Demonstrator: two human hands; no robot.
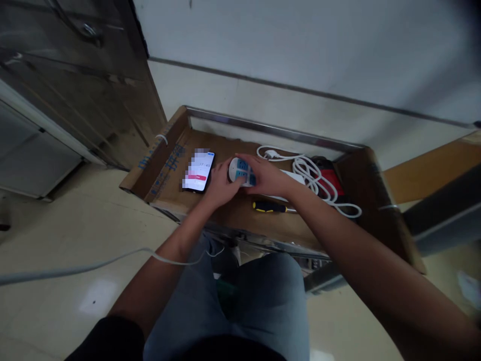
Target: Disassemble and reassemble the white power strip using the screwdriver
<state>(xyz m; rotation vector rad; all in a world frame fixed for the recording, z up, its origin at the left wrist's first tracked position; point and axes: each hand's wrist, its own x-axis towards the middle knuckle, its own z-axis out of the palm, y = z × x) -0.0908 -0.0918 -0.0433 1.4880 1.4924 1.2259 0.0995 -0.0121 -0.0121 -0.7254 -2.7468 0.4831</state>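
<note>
Between both hands is a power strip [242, 171] with a white rounded end and blue socket faces, held over the cardboard-lined tray. My left hand [221, 184] closes on its left end, thumb across the front. My right hand [268, 175] wraps its right side and hides part of it. White casing [295, 176] shows beyond the right wrist; whether it belongs to the same strip I cannot tell. A coiled white power cord [311, 173] with a plug [271, 154] lies to the right. Below the right hand is a yellow-and-black screwdriver [269, 206].
A lit phone [198, 172] lies left of my hands. The tray's cardboard side [156, 160] rises at the left, with another at the right. Something red and black [331, 180] sits behind the cord. A pale cable [112, 261] crosses near my left forearm. A white wall [300, 45] stands behind.
</note>
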